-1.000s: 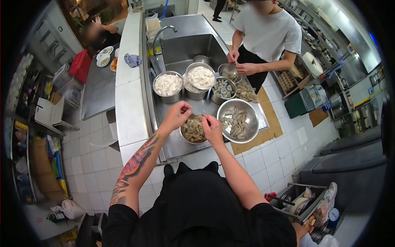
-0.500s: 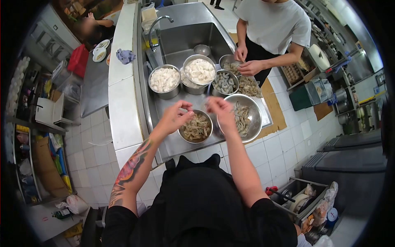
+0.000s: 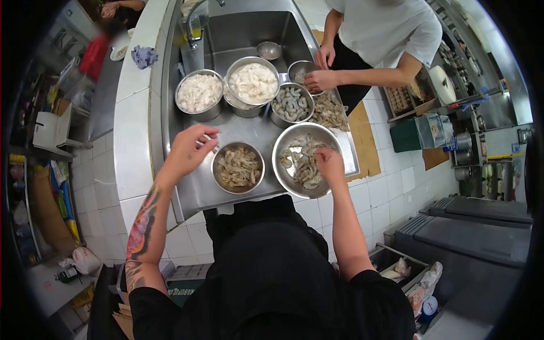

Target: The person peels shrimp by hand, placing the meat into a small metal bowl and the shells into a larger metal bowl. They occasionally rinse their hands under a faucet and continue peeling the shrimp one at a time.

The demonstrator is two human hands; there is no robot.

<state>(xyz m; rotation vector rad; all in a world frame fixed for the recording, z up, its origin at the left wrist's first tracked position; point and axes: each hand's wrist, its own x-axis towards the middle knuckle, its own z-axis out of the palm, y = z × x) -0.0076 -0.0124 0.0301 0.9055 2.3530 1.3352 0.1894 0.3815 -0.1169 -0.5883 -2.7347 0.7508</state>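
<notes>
My right hand (image 3: 330, 164) reaches into a wide metal bowl (image 3: 279, 175) of shrimp (image 3: 309, 161), fingers pinched at the bowl's right side; whatever they grip is too small to make out. Left of a smaller bowl (image 3: 215, 180) filled with shrimp pieces (image 3: 239, 166), my left hand (image 3: 192, 148) hangs over the steel counter with its fingers curled and thumb near the fingertips; its contents are unclear. A pot of grey peeled shrimp (image 3: 292, 103) stands behind the wide bowl. Farther back are metal pots of whitish pieces (image 3: 199, 92), one (image 3: 254, 83) resting on another.
A co-worker in a white shirt (image 3: 385, 34) stands at the back right, hands over a bowl (image 3: 297, 71) beside piled shrimp (image 3: 330, 112). Behind lies a sink (image 3: 255, 34) with a tap (image 3: 192, 28). A crumpled cloth (image 3: 144, 56) rests on the tiled ledge (image 3: 133, 124).
My hands have moved apart: the right from above the smaller bowl into the wide bowl, the left out to its left. The co-worker's hands are lower over their bowl. The camera view has shifted.
</notes>
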